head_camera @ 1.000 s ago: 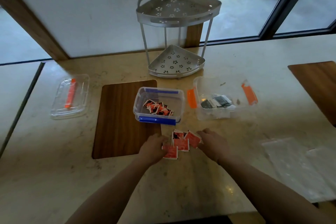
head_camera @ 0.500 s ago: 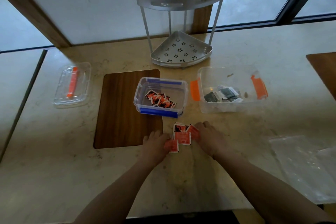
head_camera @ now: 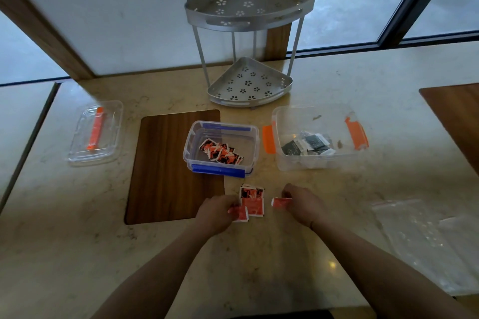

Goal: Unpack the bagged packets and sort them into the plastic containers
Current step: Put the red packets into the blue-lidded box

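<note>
step in hand: gathering the last loose red packets (head_camera: 251, 202) off the surface (head_camera: 337, 85), judged from the two tubs already holding sorted packets.
left hand: the left hand (head_camera: 216, 212) was curled, fingertips pinching the lowest packet (head_camera: 241, 213) at the pile's near-left corner.
right hand: the right hand (head_camera: 302, 204) was curled, pinching a single red packet (head_camera: 280, 202), pulled just clear of the pile to its right.
where the packets lay: the pile sat just in front of the blue-clipped container (head_camera: 221, 149), which held more red packets; the orange-clipped container (head_camera: 315, 137) to the right held dark ones.
orientation: the packets were near-square, so no clear long axis; the pile lay flat, edges roughly square to the surface's near edge. the right hand's packet looked tilted, its visible long edge running left to right.
next move: likely lifting both grips and dropping them in the blue-clipped container; that calls for clearing its near rim.
also there: empty clear bags (head_camera: 414, 235) lay at the right, a loose lid (head_camera: 96, 133) at the left.
</note>
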Tool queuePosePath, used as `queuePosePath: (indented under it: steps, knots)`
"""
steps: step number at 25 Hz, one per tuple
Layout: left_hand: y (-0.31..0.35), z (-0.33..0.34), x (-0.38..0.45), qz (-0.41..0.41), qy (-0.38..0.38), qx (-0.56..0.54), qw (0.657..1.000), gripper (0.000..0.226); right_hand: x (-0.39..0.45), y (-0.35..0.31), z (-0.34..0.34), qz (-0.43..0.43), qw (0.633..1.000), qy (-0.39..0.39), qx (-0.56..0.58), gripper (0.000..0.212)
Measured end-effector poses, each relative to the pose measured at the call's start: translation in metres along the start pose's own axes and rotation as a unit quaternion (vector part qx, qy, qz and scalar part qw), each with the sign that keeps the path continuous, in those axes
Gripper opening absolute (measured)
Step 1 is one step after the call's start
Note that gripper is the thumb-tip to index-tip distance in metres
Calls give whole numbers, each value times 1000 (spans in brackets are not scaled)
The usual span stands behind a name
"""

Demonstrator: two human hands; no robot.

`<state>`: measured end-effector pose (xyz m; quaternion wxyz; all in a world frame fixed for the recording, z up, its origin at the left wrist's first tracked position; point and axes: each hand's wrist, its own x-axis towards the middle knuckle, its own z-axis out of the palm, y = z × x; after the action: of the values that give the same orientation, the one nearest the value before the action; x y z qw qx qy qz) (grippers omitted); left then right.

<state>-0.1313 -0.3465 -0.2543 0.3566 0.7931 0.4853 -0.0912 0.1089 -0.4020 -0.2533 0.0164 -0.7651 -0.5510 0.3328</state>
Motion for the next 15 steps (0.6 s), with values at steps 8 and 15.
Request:
queuePosePath:
  steps: [8, 15]
  knots:
    - [35, 5, 26, 63, 25, 144, 987, 31, -4, 6, -2, -9, 999, -28, 37, 21]
    - [35, 15, 23, 68, 67, 167, 981, 31, 0, 6, -5, 0, 999, -38, 22, 24]
